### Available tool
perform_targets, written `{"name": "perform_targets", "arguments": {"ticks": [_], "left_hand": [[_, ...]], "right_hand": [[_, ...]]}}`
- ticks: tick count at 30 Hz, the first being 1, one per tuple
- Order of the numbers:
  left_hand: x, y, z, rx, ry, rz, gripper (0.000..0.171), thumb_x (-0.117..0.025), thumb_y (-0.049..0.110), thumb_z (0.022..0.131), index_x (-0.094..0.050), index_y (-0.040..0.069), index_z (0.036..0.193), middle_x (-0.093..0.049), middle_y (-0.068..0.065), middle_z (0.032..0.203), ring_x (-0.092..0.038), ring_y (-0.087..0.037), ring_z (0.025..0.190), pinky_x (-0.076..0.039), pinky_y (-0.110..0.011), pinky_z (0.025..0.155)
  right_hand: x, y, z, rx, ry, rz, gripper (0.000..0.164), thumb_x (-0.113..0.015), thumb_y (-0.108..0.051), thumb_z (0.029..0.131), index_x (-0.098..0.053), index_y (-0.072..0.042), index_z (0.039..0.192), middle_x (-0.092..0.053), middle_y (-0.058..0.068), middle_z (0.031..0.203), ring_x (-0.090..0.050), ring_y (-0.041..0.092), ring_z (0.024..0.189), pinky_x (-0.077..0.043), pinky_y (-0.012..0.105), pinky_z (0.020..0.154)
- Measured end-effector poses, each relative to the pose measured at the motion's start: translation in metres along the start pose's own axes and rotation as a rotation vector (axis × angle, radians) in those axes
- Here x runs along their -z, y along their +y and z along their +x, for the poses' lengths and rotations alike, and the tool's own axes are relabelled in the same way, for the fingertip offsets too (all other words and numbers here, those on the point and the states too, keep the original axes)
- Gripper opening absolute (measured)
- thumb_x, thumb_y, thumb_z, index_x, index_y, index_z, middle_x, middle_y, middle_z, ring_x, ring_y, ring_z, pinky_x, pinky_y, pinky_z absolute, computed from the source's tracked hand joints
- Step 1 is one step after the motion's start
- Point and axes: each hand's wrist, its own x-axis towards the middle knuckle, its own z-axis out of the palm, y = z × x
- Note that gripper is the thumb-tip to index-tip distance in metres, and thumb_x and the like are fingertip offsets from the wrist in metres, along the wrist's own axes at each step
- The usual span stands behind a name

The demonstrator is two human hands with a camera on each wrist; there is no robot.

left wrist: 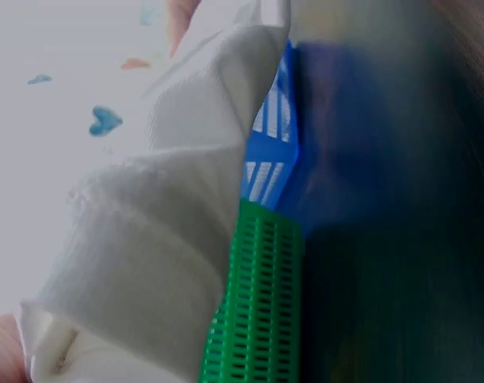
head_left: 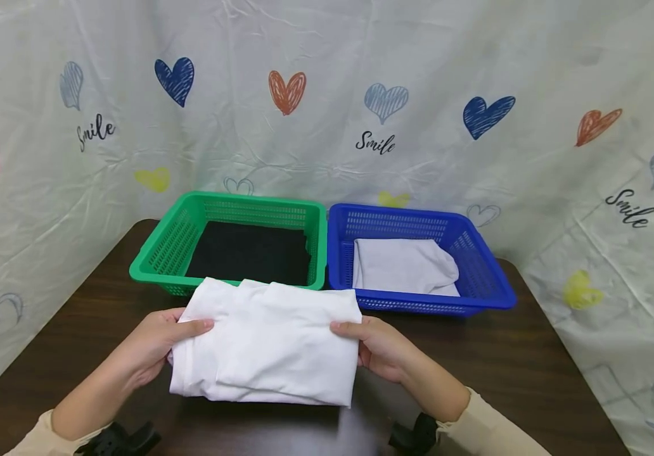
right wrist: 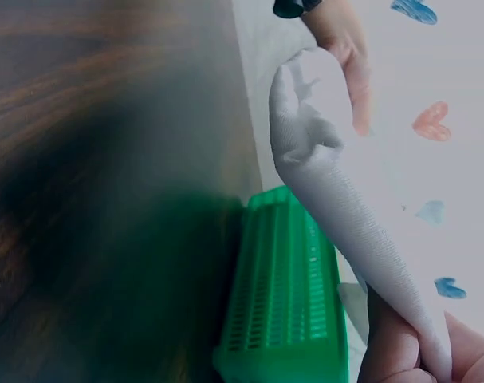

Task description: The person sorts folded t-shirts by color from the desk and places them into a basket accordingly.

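Note:
A folded white cloth, perhaps a garment, is held up above the table in front of the baskets. My left hand pinches its left edge, thumb on the near face. The right hand grips the opposite edge the same way. In the left wrist view the thick folded layers of the cloth show from the side. The right wrist view shows fingers and thumb on both sides of the cloth.
A green basket with folded black cloth stands at the back left. Beside it, a blue basket holds another folded white cloth. Both stand on a dark wooden table, with a heart-printed curtain behind.

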Motion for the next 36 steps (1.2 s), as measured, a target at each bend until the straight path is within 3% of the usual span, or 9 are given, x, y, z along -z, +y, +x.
{"name": "perform_targets", "arguments": {"ticks": [16, 25, 36], "left_hand": [[-0.024, 0.031, 0.012, -0.027, -0.006, 0.010, 0.058, -0.074, 0.028, 0.090, -0.055, -0.010, 0.130, -0.075, 0.000, 0.089, -0.073, -0.014, 0.078, -0.063, -0.033, 0.072], [-0.040, 0.057, 0.015, -0.037, -0.011, 0.050, 0.059, -0.075, 0.030, 0.089, -0.055, -0.008, 0.130, -0.074, -0.002, 0.092, -0.074, -0.016, 0.079, -0.063, -0.035, 0.075], [-0.064, 0.080, 0.035, -0.058, -0.042, 0.009, 0.053, -0.074, 0.023, 0.090, -0.058, -0.008, 0.129, -0.072, -0.003, 0.092, -0.072, -0.015, 0.078, -0.063, -0.033, 0.074]], "right_hand": [[0.027, -0.028, -0.017, 0.025, 0.001, -0.054, 0.044, -0.058, -0.024, 0.101, -0.048, 0.000, 0.136, -0.074, -0.003, 0.108, -0.072, 0.010, 0.096, -0.060, 0.030, 0.084], [0.047, -0.047, -0.030, 0.046, -0.034, -0.037, 0.032, -0.056, -0.022, 0.102, -0.052, -0.005, 0.130, -0.074, -0.004, 0.108, -0.073, 0.010, 0.098, -0.060, 0.029, 0.084], [0.072, -0.065, -0.039, 0.033, 0.027, -0.030, 0.022, -0.054, -0.021, 0.103, -0.055, -0.010, 0.122, -0.075, -0.004, 0.104, -0.073, 0.009, 0.093, -0.061, 0.027, 0.081]]}}
